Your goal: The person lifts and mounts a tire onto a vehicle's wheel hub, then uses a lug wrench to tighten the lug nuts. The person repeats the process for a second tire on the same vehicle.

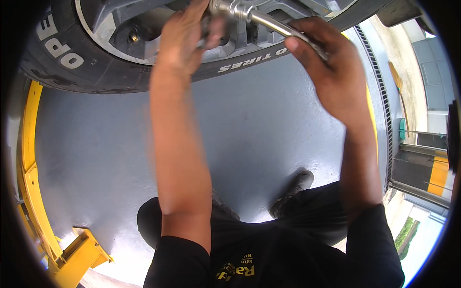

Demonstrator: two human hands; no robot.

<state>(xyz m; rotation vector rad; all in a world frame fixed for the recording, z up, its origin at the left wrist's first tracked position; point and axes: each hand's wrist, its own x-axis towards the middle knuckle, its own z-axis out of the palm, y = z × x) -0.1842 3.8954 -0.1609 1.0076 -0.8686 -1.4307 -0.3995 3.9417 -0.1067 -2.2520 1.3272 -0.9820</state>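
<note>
A chrome socket wrench [271, 23] slants across the alloy wheel [115, 41] at the top of the head view. My right hand [331, 62] is closed round its handle. Up by the wrench's head, my left hand [185, 41] is in front of the wheel's spokes, its fingers smeared by motion. Whether those fingers grip anything cannot be made out. Around the wheel runs a black tyre [129, 79] with raised white lettering. A small brass-coloured valve tip [134, 38] shows between the spokes.
Grey painted floor [249, 125] lies below the tyre, with my dark shoes [293, 189] on it. A yellow steel frame [31, 163] stands at the left. At the right are a drain grate [382, 96], a broom [398, 81] and a black-and-yellow barrier [422, 170].
</note>
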